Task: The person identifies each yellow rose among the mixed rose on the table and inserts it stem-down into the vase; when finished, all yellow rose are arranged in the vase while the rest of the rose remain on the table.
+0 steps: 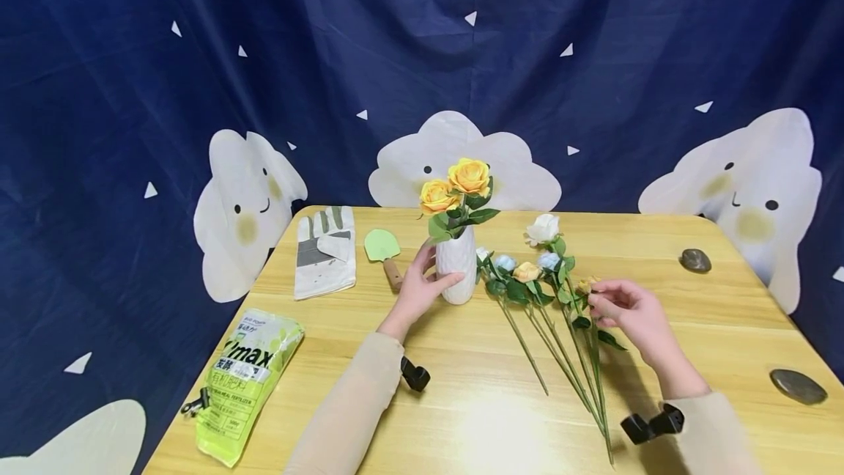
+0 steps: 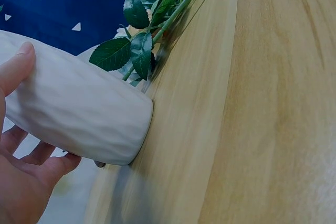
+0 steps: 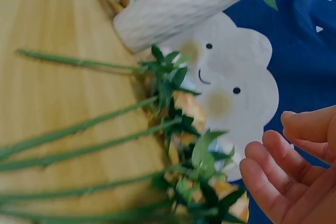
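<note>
Evenly bright, with a soft glare patch on the table (image 1: 491,427) near the front edge. Faint shadows under forearms. Blurred, soft focus in the right wrist view.

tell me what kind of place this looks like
Probably a staged tabletop set for flower arranging: a wooden table before a dark blue cloud-print backdrop, with a white vase, loose flower stems and a trowel.

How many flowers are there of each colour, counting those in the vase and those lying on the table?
Orange roses standing in the white ribbed vase: 2
White rose on the wooden table: 1
Pale blue flowers: 2
Small orange flowers lying down: 2
Total: 7
</note>
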### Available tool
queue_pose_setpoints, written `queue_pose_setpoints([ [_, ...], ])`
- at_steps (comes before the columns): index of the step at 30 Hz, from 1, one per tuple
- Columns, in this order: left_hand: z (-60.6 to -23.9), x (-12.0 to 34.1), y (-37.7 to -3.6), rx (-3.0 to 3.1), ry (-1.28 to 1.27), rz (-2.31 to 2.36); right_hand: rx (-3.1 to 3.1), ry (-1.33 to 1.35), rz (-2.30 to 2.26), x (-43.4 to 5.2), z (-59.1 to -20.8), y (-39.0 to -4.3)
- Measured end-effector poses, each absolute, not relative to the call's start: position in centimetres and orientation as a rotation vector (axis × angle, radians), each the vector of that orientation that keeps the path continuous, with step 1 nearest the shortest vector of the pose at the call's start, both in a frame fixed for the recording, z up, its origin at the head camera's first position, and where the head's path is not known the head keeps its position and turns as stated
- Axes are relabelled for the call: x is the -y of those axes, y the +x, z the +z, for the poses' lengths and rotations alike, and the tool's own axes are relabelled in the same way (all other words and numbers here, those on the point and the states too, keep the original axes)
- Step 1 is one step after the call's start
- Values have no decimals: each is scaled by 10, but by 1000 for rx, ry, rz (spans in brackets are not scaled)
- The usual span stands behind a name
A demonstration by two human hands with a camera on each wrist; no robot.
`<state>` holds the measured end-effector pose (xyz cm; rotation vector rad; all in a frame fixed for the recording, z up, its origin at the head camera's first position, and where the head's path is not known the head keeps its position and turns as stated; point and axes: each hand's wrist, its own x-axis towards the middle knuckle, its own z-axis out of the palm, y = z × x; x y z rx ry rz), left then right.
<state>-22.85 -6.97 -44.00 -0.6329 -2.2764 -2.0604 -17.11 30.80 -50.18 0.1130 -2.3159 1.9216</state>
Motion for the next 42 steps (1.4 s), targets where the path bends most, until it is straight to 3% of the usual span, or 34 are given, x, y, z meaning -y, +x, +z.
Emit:
queue_pose_setpoints([
  [7, -439, 70, -229, 2263, -657, -2045, 2473, -39, 1885, -289, -457, -116],
  [11, -440, 71, -230, 2262, -632, -2052, 2588, -170, 1931, -281, -451, -100],
  [24, -444, 71, -228, 2284, -621, -2039, 2669, -456, 1973, -268, -472, -94],
  [42, -443, 71, -228, 2283, -630, -2044, 2629, -409, 2026, -279, -465, -94],
])
